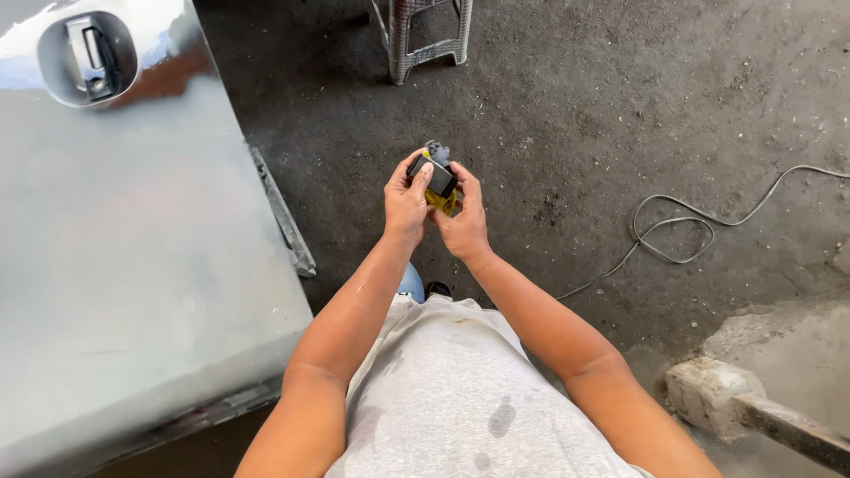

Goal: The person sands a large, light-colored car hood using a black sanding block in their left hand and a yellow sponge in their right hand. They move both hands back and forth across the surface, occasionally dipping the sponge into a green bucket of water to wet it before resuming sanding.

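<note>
Both my hands meet in front of my chest over a dark floor. My left hand [404,202] and my right hand [464,219] together grip a small black block [433,176] wrapped with a yellow-backed sheet [444,201], grey and dusty at its top end. My left thumb presses on the block's face. My right fingers curl around the sheet from the right side.
A grey sanded car door [133,265] with a recessed handle [88,55] fills the left. A woven stool's legs [423,35] stand at the top. A grey cable [682,232] loops on the floor at the right. A dusty concrete lump on a bar [713,397] lies at the lower right.
</note>
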